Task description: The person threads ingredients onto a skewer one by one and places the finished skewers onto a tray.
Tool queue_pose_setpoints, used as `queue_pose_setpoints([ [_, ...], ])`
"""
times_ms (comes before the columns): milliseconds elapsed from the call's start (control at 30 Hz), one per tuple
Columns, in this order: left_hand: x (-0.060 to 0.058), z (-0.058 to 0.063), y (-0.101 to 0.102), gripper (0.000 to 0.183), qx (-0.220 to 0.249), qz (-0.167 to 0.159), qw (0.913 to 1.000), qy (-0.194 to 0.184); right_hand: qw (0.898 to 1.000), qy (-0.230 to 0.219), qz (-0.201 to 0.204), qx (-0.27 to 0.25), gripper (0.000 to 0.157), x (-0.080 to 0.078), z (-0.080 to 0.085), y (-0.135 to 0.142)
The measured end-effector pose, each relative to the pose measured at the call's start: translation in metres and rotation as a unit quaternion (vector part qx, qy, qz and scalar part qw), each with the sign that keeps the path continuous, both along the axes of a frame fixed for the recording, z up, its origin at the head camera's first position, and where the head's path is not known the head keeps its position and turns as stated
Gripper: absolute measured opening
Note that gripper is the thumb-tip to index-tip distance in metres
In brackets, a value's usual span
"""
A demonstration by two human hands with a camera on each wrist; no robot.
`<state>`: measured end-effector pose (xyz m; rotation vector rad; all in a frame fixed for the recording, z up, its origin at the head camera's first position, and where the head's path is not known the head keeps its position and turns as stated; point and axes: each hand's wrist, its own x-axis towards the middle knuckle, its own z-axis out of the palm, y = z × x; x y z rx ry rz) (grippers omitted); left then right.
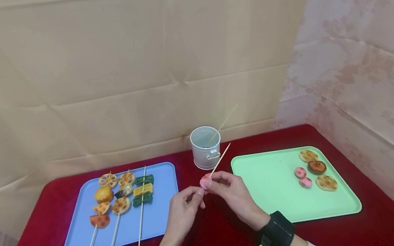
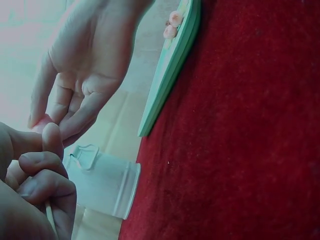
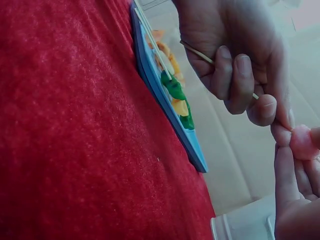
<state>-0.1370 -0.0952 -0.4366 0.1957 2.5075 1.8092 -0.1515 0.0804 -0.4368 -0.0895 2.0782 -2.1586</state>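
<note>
In front of the small pail, my two hands meet at a pink ball [image 1: 205,182], perhaps a toy meatball. A thin wooden skewer [image 1: 222,157] runs through it, its pointed end rising up and to the right. My left hand [image 1: 183,210] grips the lower part of the skewer, which passes under its curled fingers in the right wrist view. With thumb and fingers, my right hand [image 1: 235,196] pinches the ball. From the left wrist, the ball [image 2: 43,123] is partly hidden behind fingertips.
On the left, a blue tray [image 1: 74,239] bears three loaded skewers, their sticks overhanging its front edge. A green tray [image 1: 265,188] on the right carries two pink balls [image 1: 303,177], two lotus-root slices and a brown round piece. The white pail [image 1: 204,155] behind holds a thin stick.
</note>
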Motion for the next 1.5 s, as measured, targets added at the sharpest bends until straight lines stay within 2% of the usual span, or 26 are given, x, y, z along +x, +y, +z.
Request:
queue_pose_setpoints([
  [267, 0.0, -0.002, -0.002, 0.016, -0.017, -0.007, 0.9998, 0.004, 1.0, -0.016, 0.012, 0.023, 0.042, -0.003, 0.001, 0.007],
  [467, -0.001, -0.004, -0.004, 0.014, -0.024, -0.004, 0.9997, 0.009, 0.998, 0.008, -0.034, 0.049, 0.035, -0.012, 0.01, 0.023],
  [667, -0.002, -0.006, -0.007, 0.014, -0.025, 0.002, 0.9991, 0.035, 0.993, 0.046, -0.073, 0.086, 0.031, -0.022, 0.026, 0.051],
  [867, -0.001, -0.008, -0.008, 0.015, -0.03, 0.005, 0.9988, 0.037, 0.983, 0.061, -0.093, 0.143, 0.035, -0.027, 0.037, 0.085],
  [933, -0.001, -0.008, -0.008, 0.016, -0.029, 0.005, 0.9989, 0.036, 0.978, 0.059, -0.096, 0.178, 0.038, -0.029, 0.037, 0.099],
  [1033, 0.001, -0.007, -0.009, 0.016, -0.029, 0.006, 0.9991, 0.028, 0.962, 0.058, -0.099, 0.247, 0.042, -0.03, 0.038, 0.123],
  [1133, 0.001, -0.007, -0.01, 0.016, -0.033, 0.006, 0.9992, 0.021, 0.943, 0.064, -0.1, 0.312, 0.045, -0.03, 0.039, 0.148],
  [1200, 0.001, -0.007, -0.011, 0.015, -0.032, 0.006, 0.9992, 0.023, 0.93, 0.069, -0.098, 0.347, 0.047, -0.028, 0.039, 0.164],
  [1233, 0.001, -0.007, -0.011, 0.016, -0.033, 0.006, 0.9991, 0.025, 0.928, 0.064, -0.095, 0.356, 0.048, -0.028, 0.039, 0.171],
  [1300, 0.0, -0.007, -0.012, 0.015, -0.031, 0.006, 0.999, 0.03, 0.926, 0.05, -0.089, 0.363, 0.051, -0.026, 0.038, 0.183],
  [1400, -0.001, -0.007, -0.013, 0.014, -0.031, 0.01, 0.999, 0.031, 0.932, 0.012, -0.072, 0.355, 0.055, -0.024, 0.037, 0.196],
  [1500, -0.002, -0.006, -0.015, 0.014, -0.033, 0.015, 0.9989, 0.028, 0.935, -0.013, -0.055, 0.349, 0.051, -0.023, 0.034, 0.203],
])
